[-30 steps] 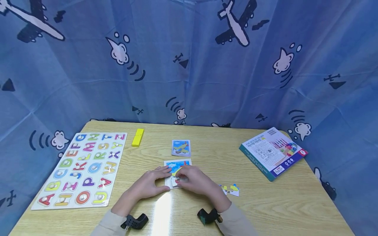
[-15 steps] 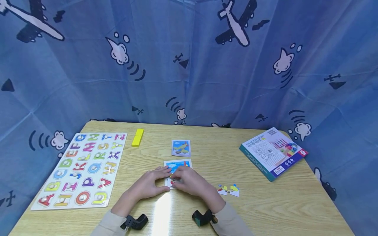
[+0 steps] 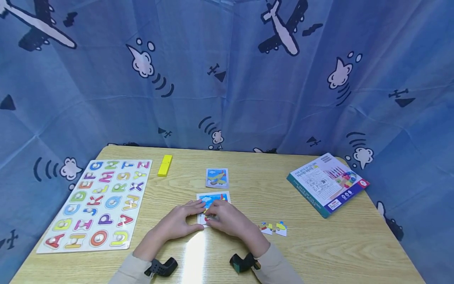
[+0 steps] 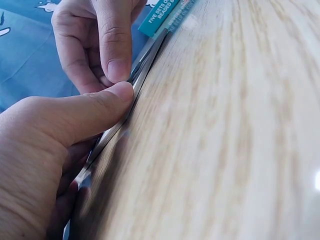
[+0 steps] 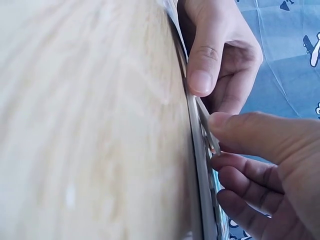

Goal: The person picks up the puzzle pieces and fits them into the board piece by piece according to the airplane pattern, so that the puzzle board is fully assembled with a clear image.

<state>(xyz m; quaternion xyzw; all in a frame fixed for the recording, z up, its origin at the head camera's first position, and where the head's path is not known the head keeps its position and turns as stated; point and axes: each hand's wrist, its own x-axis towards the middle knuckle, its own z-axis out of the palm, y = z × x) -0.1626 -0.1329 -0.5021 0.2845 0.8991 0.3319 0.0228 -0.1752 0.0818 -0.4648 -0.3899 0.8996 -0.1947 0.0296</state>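
Note:
A small jigsaw board [image 3: 211, 197] with an airplane picture lies in the middle of the table. My left hand [image 3: 182, 221] rests at its left side, with straight fingers over the picture and the thumb by the near-left corner. Between thumb and index finger, my right hand [image 3: 230, 219] pinches a thin jigsaw piece [image 5: 205, 119], tilted against the board in the right wrist view. The picture on that piece cannot be made out. Beyond the board is a matching airplane picture card [image 3: 217, 178]. Several loose jigsaw pieces [image 3: 281, 229] lie right of my right hand.
An alphabet peg board [image 3: 95, 205] covers the table's left side. Behind it, to the right, lies a yellow block [image 3: 165, 165]. A boxed bead set [image 3: 328, 184] sits at the back right. A blue airplane-print curtain [image 3: 227, 79] hangs beyond the table.
My right hand has shifted slightly left over the board, with its pinched piece, and more loose pieces show beside it. The left hand has stayed in place.

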